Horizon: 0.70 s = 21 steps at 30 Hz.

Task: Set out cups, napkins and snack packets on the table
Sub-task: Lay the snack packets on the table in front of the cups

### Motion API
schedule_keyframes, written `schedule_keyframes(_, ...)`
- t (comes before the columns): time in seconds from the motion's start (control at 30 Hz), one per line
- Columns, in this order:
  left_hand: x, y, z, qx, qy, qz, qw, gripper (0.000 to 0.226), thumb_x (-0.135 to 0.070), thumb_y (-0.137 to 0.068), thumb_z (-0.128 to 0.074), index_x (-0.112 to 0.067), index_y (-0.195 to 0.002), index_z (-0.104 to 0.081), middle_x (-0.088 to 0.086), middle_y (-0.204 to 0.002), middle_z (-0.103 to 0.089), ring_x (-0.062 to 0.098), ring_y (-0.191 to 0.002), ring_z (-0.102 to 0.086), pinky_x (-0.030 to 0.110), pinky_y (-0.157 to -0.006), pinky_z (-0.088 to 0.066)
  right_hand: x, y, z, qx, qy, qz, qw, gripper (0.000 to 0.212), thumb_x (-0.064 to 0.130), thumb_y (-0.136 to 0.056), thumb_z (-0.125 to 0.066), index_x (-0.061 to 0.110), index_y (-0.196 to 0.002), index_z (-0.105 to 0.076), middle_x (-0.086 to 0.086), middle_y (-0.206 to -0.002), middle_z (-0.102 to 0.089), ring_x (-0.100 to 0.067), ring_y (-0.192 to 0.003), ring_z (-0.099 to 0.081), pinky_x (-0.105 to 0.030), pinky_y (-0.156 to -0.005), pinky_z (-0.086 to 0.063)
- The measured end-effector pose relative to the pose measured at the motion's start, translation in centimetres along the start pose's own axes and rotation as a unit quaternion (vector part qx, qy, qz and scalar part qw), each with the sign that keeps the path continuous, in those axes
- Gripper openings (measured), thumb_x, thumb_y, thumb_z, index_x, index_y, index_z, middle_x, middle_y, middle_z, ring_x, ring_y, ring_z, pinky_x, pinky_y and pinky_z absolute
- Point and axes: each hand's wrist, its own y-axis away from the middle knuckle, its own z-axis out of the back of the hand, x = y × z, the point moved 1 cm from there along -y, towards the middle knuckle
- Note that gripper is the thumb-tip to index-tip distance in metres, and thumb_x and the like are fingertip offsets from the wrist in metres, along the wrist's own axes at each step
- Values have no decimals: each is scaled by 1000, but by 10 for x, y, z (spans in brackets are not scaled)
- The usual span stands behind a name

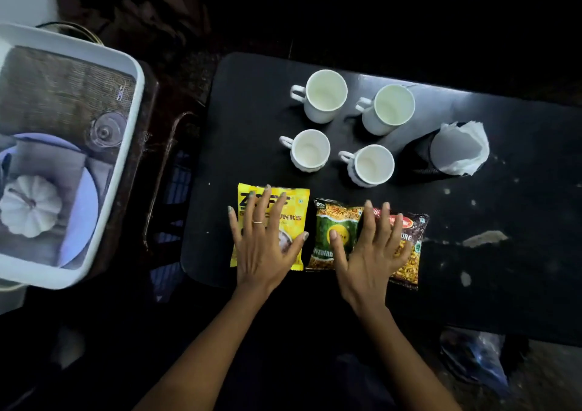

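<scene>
Along the tabletop's (519, 221) near edge lie three snack packets: yellow (248, 196), green (338, 221), and a dark, seemingly maroon one (415, 237). Left hand (264, 240) lies flat, fingers spread, on the yellow; right hand (371, 247) spreads across the other two

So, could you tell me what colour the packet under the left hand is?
Yellow packet, seen in the head view.

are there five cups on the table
No, four white cups stand on the table, in two rows of two.
</scene>
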Motion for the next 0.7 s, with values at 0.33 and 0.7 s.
schedule_keyframes(0.33,-32,-109,45,-64,13,-40,997,96,-71,-69,-59,-20,-144,-32,1,-145,-46,25,-142,-28,47,-116,4,25,-98,41,-52,-113,25,992,86,37,-76,-73,11,-145,-28,-13,-148,-30,-30,-136,-29,-46,-106,-29)
schedule_keyframes(0.7,-35,-137,42,-22,14,-63,998,79,-59,-68,-70,-27,-135,-44,-1,-128,-62,17,-131,-43,46,-115,0,17,-125,45,29,-115,75,990,74,21,-76,-75,11,-140,-37,-11,-136,-42,-28,-122,-41,-31,-98,-35)
